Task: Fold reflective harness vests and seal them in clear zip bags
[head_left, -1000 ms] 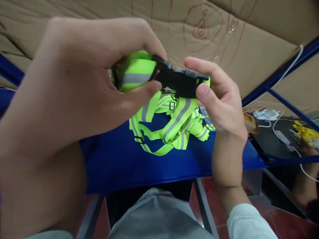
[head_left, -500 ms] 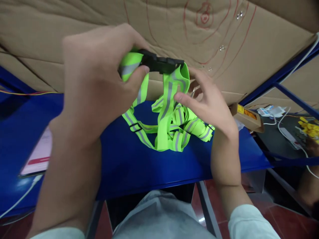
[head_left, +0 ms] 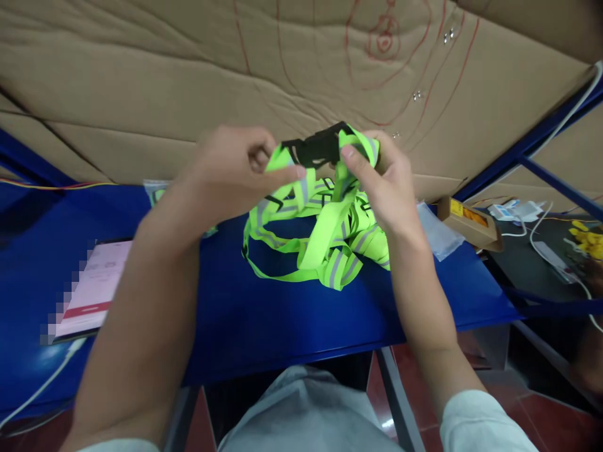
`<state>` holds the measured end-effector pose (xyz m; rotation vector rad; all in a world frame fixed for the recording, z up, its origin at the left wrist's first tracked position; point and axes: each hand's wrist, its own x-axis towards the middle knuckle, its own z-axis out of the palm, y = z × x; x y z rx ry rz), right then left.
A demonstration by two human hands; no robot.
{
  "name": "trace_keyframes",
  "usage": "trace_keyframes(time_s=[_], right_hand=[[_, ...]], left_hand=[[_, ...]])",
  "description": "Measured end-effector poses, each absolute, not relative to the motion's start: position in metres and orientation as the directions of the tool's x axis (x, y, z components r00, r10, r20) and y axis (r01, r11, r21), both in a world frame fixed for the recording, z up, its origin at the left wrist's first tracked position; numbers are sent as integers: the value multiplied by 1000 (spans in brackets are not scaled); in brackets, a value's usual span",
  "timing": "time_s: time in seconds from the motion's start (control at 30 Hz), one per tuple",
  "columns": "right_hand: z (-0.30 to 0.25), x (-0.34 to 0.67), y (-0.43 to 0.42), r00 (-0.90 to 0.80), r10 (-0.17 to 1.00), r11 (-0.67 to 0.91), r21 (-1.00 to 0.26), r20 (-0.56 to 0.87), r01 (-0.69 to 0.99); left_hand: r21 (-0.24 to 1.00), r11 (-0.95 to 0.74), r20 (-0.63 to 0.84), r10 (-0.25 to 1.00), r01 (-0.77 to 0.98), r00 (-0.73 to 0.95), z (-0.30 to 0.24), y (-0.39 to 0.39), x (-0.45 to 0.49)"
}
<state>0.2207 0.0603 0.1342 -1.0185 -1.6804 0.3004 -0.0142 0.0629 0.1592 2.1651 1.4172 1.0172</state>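
Note:
A neon-green reflective strap harness (head_left: 325, 229) with grey stripes lies partly bunched on the blue table, its upper part lifted by both hands. The black side-release buckle (head_left: 316, 149) sits between them, its two halves joined. My left hand (head_left: 230, 172) is somewhat blurred and pinches the webbing at the buckle's left end. At the buckle's right end, my right hand (head_left: 384, 179) grips the looped strap between thumb and fingers. Small black slider adjusters show on the straps below, and some strap is hidden behind the fingers.
A tablet (head_left: 97, 285) with a white cable (head_left: 42, 383) lies on the blue table (head_left: 264, 333) at left. Right are a clear plastic bag (head_left: 438, 229) and an open cardboard box (head_left: 468, 220). A cardboard wall (head_left: 155, 94) stands behind. Part of another person shows at far right.
My left hand has moved lower and farther from me, and the buckle has shifted right and tilted. My right hand has closed onto the strap at the buckle's right end.

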Motion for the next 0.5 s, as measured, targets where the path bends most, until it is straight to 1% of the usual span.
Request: trace_keyframes(time_s=[0.03, 0.07, 0.1, 0.13, 0.17, 0.2, 0.23, 0.3, 0.33, 0.37, 0.4, 0.43, 0.47, 0.5], right_hand=[[131, 222, 65, 11, 726, 596, -637, 687, 489], [129, 224, 70, 58, 701, 597, -629, 711, 497], [127, 226, 74, 99, 672, 601, -618, 734, 506], [127, 228, 76, 129, 644, 603, -603, 755, 523], [128, 230, 77, 145, 617, 604, -583, 774, 543], [130, 233, 76, 148, 592, 610, -560, 792, 561], [132, 236, 75, 144, 567, 620, -536, 811, 573], [139, 244, 70, 141, 515, 636, -488, 845, 598], [142, 248, 69, 144, 493, 636, -469, 858, 612], [144, 252, 68, 154, 476, 630, -458, 866, 627], [145, 256, 68, 166, 475, 618, -462, 864, 636], [146, 259, 69, 176, 490, 607, -479, 854, 634], [146, 261, 70, 183, 517, 601, -507, 836, 617], [145, 262, 72, 183, 550, 601, -539, 815, 590]], left_hand=[[728, -472, 295, 871, 497, 394, 154, 71, -18], [791, -488, 256, 812, 368, 525, 149, 79, -20], [816, -495, 235, 755, 297, 612, 144, 85, -21], [816, -509, 232, 722, 273, 652, 140, 89, -22], [787, -535, 239, 724, 307, 647, 136, 92, -21], [732, -562, 263, 754, 385, 601, 134, 94, -19], [660, -573, 311, 797, 486, 517, 132, 95, -18], [526, -521, 445, 842, 673, 304, 131, 98, -17], [487, -480, 498, 839, 729, 220, 131, 99, -18], [475, -463, 513, 837, 748, 192, 131, 100, -21], [485, -482, 484, 843, 730, 235, 131, 101, -23], [511, -529, 420, 841, 678, 340, 131, 101, -27], [547, -580, 344, 813, 604, 469, 132, 100, -29], [587, -613, 310, 773, 528, 553, 133, 98, -31]])
